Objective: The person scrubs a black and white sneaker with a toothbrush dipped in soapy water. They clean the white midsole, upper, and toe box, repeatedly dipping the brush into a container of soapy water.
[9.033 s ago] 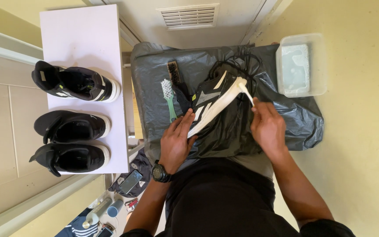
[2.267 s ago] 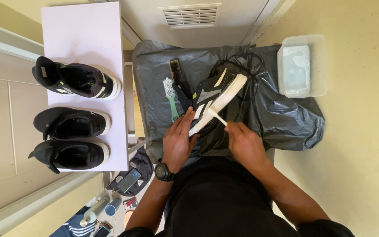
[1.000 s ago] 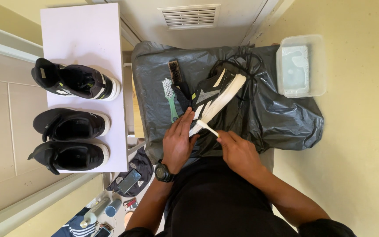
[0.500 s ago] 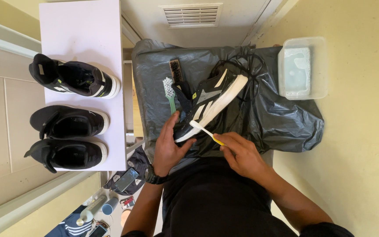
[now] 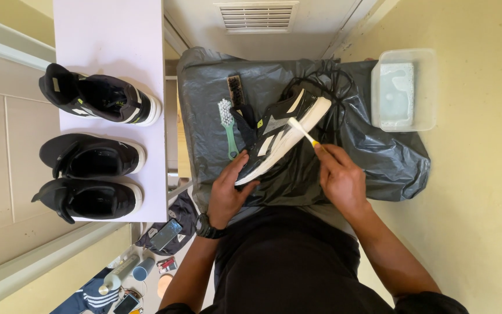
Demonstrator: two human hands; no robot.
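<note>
Left hand (image 5: pixel 228 195) grips the heel end of a black-and-white sneaker (image 5: pixel 279 132), fingers wrapped closed around the lower end of the sole, wristwatch (image 5: pixel 206 225) on that wrist. Sneaker sits over a black plastic sheet (image 5: pixel 379 157) covering the worktop, roughly centre of view, just ahead of the person's torso. Long axis runs diagonal: heel at lower left by the left hand, toe pointing up-right toward the far edge. It's tipped on its side, white midsole facing right. Right hand (image 5: pixel 339 177) is closed on a small white brush with a yellow handle (image 5: pixel 302 131), pinched between thumb and fingers; brush head is against the white midsole near the toe end. Brush axis also diagonal, head up-left, handle down-right into the hand. Just left of the sneaker on the sheet: a green-handled toothbrush (image 5: pixel 228 128), bristles at the far end, and a dark-bristled wooden brush (image 5: pixel 235 90) beyond it. Black laces or cord (image 5: pixel 335 87) lie past the toe. Clear plastic tub of soapy water (image 5: pixel 403 88) sits at the far right, partly off the sheet. Well apart to the left, a white shelf (image 5: pixel 111 29) carries three black shoes (image 5: pixel 91 154).
</note>
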